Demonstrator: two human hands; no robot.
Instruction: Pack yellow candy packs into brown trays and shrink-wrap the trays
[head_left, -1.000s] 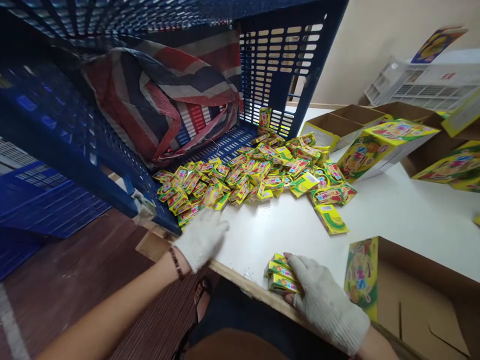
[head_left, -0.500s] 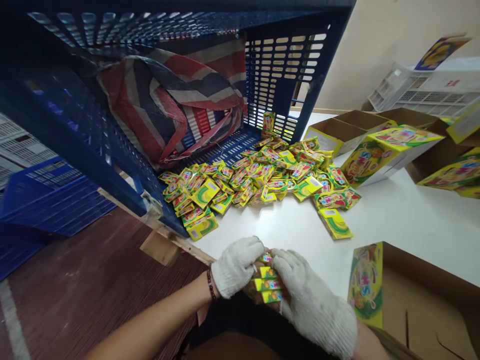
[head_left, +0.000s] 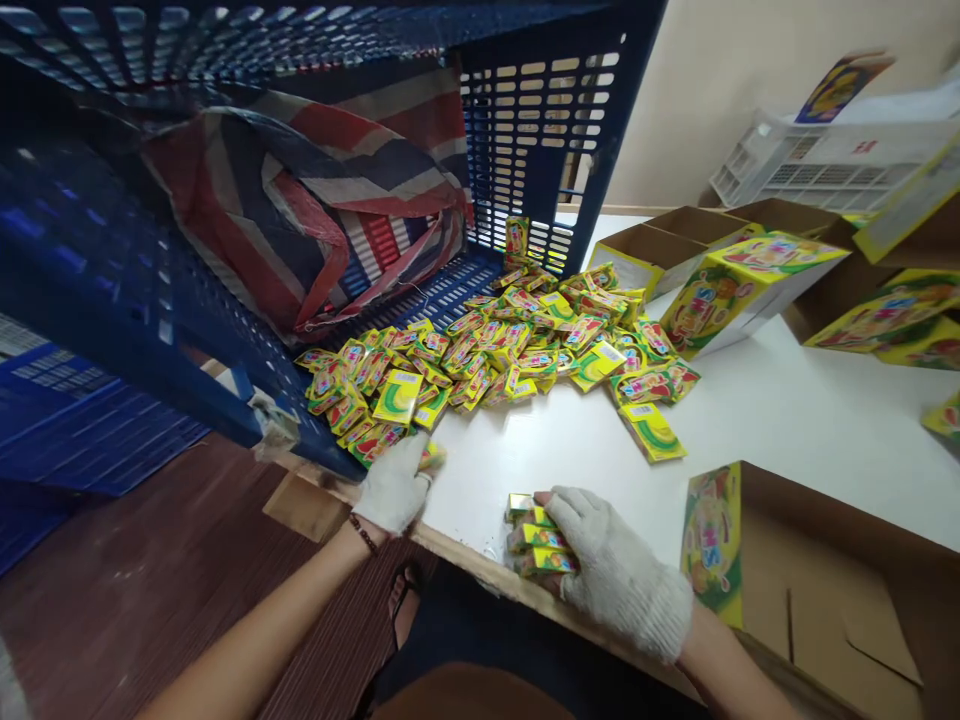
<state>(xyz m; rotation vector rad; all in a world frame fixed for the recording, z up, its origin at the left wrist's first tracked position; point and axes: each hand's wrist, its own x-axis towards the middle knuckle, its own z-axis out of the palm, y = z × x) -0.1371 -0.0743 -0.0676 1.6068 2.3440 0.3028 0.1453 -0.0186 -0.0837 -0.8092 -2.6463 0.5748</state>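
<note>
At the near edge of a smooth white tabletop [head_left: 495, 455] with a rough pale-wood rim: two hands in ribbed off-white knit gloves, bare fingertips showing on the right one.

Right hand [head_left: 619, 570]: grasping a short stack of small yellow-green printed card boxes [head_left: 544, 540], thumb and fingers around it. Four box ends visible, glossy, flat, rectangular; stack sits by the wood rim.

Left hand [head_left: 394, 485]: fingers curled at the near-left corner of the pile, on a blurred yellow-green packet [head_left: 433, 457]. Contact looks likely; can't tell if it's gripped. One dark beaded bracelet [head_left: 364, 535] on that wrist.

Pile of loose yellow-green printed packets [head_left: 495, 350]: dozens, too overlapped to count. Spills from the mouth of one dark-blue perforated plastic crate [head_left: 600, 160], lying on its side, onto the tabletop. One packet lies flat at the pile's near-right end, banana-like curve on its face. One stands upright at the back.

Inside crate: one crumpled woven bag [head_left: 300, 200], red, white and navy stripes.

Right of the right hand: one open brown cardboard carton [head_left: 840, 600], printed yellow-green side panel, slits in the board. Back right: one white slatted plastic crate [head_left: 817, 180].
</note>
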